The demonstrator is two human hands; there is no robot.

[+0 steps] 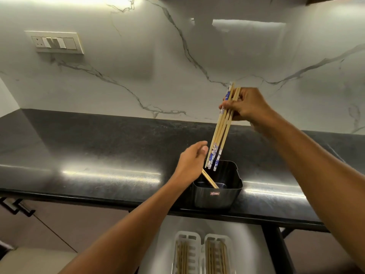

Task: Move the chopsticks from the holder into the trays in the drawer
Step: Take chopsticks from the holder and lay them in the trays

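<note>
Already both trays [203, 252] at bottom centre hold chopsticks; the right hand [246, 104] grips a bundle [221, 127] above the holder [217, 194], the left hand [190, 161] pinches the last pair [209, 180] inside.

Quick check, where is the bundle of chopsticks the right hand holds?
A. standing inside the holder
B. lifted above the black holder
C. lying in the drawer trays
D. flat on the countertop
B: the right hand grips the bundle, its tips hanging just above the black holder.
</note>
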